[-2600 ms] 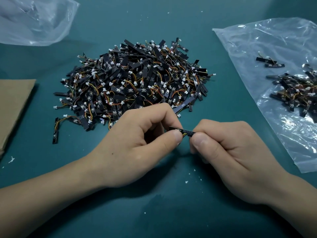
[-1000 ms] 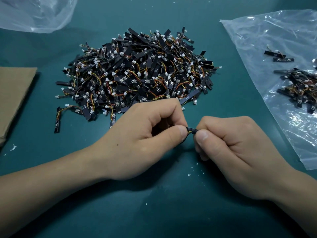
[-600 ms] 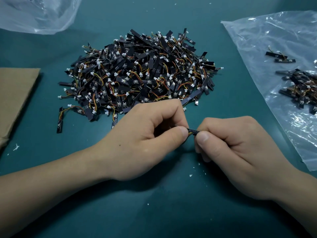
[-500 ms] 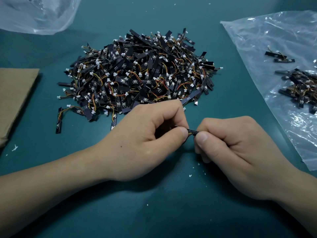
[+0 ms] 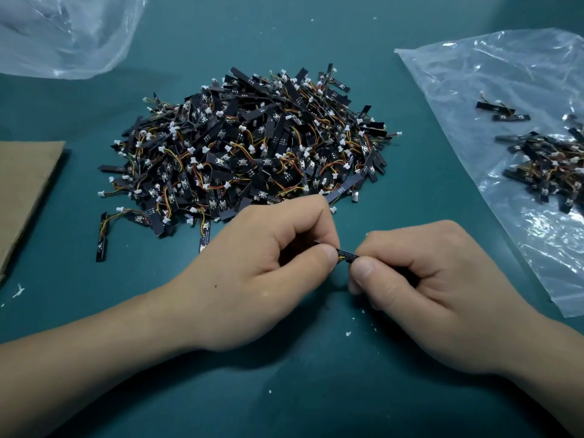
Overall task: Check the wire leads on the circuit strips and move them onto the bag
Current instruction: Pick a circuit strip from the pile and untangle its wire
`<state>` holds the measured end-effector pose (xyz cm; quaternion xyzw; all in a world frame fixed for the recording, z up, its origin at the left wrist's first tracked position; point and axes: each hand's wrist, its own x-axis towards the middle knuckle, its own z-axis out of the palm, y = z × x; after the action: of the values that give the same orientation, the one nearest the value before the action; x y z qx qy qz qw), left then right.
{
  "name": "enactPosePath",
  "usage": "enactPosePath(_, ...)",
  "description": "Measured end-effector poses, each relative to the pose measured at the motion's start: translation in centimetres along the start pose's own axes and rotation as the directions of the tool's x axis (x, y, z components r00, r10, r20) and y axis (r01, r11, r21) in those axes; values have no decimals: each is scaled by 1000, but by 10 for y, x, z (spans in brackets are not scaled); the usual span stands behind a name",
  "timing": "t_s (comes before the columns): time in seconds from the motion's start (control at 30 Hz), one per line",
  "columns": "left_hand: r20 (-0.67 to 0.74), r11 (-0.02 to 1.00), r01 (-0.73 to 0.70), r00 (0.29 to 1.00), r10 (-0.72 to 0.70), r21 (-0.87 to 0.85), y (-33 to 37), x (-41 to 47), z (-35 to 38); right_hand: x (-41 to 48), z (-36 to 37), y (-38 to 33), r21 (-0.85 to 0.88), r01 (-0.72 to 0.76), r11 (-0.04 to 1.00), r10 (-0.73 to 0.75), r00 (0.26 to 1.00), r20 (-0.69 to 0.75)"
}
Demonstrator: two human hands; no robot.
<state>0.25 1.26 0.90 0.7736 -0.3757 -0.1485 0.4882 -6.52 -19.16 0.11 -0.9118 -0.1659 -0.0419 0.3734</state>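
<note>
Near pile (image 5: 246, 153) | left hand (image 5: 252, 273), right hand (image 5: 426, 279) pinch one strip (image 5: 346, 256) | bag (image 5: 467, 77) right, cardboard (image 5: 25, 184) left

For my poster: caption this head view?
The left hand and right hand pinch one circuit strip; pile behind, bag right.

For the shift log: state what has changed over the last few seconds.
The left hand has slid its thumb along the circuit strip toward the right hand, so less of the strip shows between them. Both hands still pinch it; nothing was let go or picked up. The pile, the bag and the strips on it lie as before; their shift in view is the camera's.
</note>
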Motion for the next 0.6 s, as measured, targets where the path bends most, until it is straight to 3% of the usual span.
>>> enactPosePath(0.13, -5, 997, 27, 1000, -27, -72, -2, -1, -1, -1, -3, 1, 77, -18, 997, 15, 999, 45)
enactPosePath(0.33, -10, 999, -49, 999, 49, -24, -3, -3, 0, -1, -5, 3, 93, -4, 996, -3, 997, 76)
enactPosePath(0.4, -65, 995, -70, 996, 65, -74, -2, -5, 1, -3, -4, 3, 140, 12, 990, -9, 1000, -24)
enactPosePath(0.47, -156, 994, -89, 985, 79, -58, -2, -6, 1, -2, -1, 2, 283, 19, 959, 65, 956, -285)
enactPosePath(0.53, -215, 986, -91, 969, 120, 141, -2, -5, 1, 2, 0, 2, 490, 18, 872, 233, 864, -446)
enactPosePath(0.6, -186, 915, -79, 969, 164, 395, -4, -5, 4, 5, 1, 6, 557, -33, 830, 323, 843, -431)
